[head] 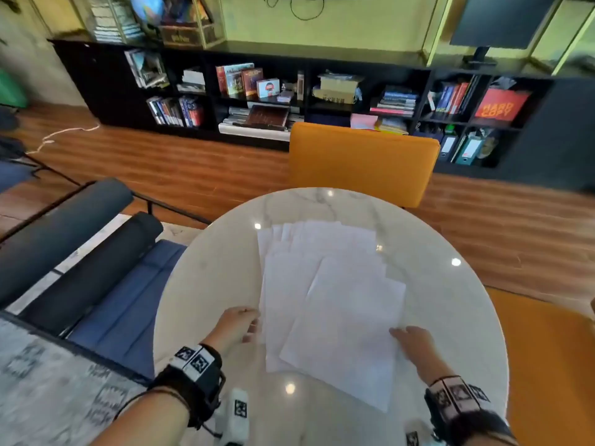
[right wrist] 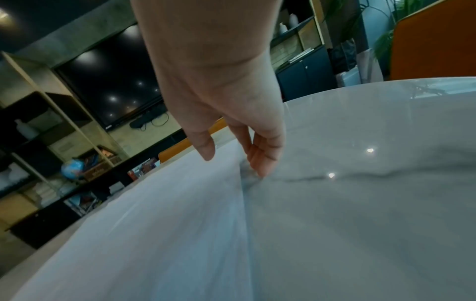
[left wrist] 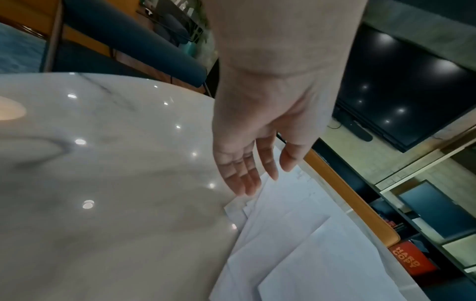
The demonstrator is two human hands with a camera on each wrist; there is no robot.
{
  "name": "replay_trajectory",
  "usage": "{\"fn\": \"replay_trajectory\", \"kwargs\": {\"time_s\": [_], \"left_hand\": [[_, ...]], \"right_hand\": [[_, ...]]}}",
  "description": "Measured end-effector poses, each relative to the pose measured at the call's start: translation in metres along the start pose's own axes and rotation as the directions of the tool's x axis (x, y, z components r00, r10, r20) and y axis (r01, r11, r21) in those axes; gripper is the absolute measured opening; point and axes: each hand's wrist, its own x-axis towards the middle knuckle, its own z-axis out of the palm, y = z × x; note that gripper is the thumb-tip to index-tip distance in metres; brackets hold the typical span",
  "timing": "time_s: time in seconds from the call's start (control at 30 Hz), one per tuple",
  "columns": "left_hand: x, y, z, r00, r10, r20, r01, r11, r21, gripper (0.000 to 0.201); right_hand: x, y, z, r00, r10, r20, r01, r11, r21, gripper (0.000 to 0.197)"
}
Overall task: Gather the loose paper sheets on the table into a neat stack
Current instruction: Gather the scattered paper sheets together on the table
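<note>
Several white paper sheets (head: 322, 278) lie fanned and overlapping in the middle of a round white marble table (head: 209, 268). The topmost sheet (head: 347, 333) lies askew, nearest me. My left hand (head: 252, 326) is at the left edge of the sheets (left wrist: 309, 244), its fingers (left wrist: 244, 183) straight and just over that edge, holding nothing. My right hand (head: 399, 334) is at the right edge of the top sheet (right wrist: 167, 224). Its thumb hangs over the paper, and its fingertips (right wrist: 260, 169) touch the table (right wrist: 360, 203) beside the edge.
An orange chair (head: 363, 162) stands across the table, and another orange seat (head: 547, 365) is at my right. A blue bench with dark bolsters (head: 122, 300) is on the left. A black bookshelf (head: 289, 91) lines the far wall.
</note>
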Motion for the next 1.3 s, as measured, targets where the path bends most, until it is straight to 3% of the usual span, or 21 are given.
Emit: {"fn": "replay_trajectory", "kwargs": {"time_s": [0.1, 0.17, 0.3, 0.4, 0.67, 0.8, 0.97, 1.07, 1.13, 1.23, 1.3], "left_hand": [[0.016, 0.009, 0.008, 0.999, 0.0, -0.045, 0.001, 1.0, 0.02, 0.013], [0.023, 0.016, 0.011, 0.999, -0.001, -0.047, 0.003, 0.999, 0.037, 0.016], [0.033, 0.018, 0.017, 0.999, -0.035, -0.036, 0.036, 0.999, 0.031, 0.023], [0.039, 0.021, 0.021, 0.997, -0.067, -0.044, 0.068, 0.997, 0.023, 0.016], [0.044, 0.027, 0.026, 1.0, 0.019, 0.001, -0.019, 0.993, 0.12, 0.011], [0.043, 0.026, 0.033, 0.994, 0.111, -0.01, -0.106, 0.97, 0.217, 0.036], [0.045, 0.021, 0.04, 0.98, 0.195, -0.042, -0.178, 0.949, 0.26, 0.013], [0.049, 0.02, 0.045, 0.979, 0.2, -0.037, -0.182, 0.943, 0.279, 0.027], [0.048, 0.022, 0.049, 0.983, 0.18, -0.035, -0.16, 0.935, 0.318, 0.013], [0.054, 0.021, 0.054, 0.991, 0.131, 0.005, -0.124, 0.93, 0.346, 0.04], [0.055, 0.021, 0.057, 0.992, 0.125, 0.035, -0.129, 0.93, 0.343, 0.046]], "right_hand": [[0.015, -0.008, 0.007, 0.997, 0.01, -0.079, -0.019, 0.993, -0.117, 0.048], [0.023, -0.013, 0.013, 0.995, -0.003, -0.103, -0.015, 0.985, -0.171, 0.055], [0.028, -0.014, 0.025, 0.992, 0.025, -0.12, -0.048, 0.981, -0.187, 0.055], [0.029, -0.018, 0.032, 0.993, 0.042, -0.109, -0.06, 0.983, -0.175, 0.056], [0.028, -0.032, 0.052, 0.999, 0.027, -0.036, -0.033, 0.985, -0.169, 0.064], [0.028, -0.036, 0.057, 0.999, 0.033, -0.042, -0.039, 0.985, -0.167, 0.066], [0.023, -0.034, 0.061, 0.998, 0.027, -0.064, -0.042, 0.968, -0.247, 0.066], [0.02, -0.033, 0.063, 0.998, 0.008, -0.066, -0.027, 0.958, -0.287, 0.066], [0.02, -0.034, 0.065, 0.999, 0.001, -0.044, -0.015, 0.95, -0.312, 0.067], [0.02, -0.037, 0.066, 1.0, -0.004, -0.011, 0.0, 0.943, -0.334, 0.069], [0.021, -0.039, 0.067, 1.0, -0.008, 0.008, 0.01, 0.938, -0.346, 0.071]]}}
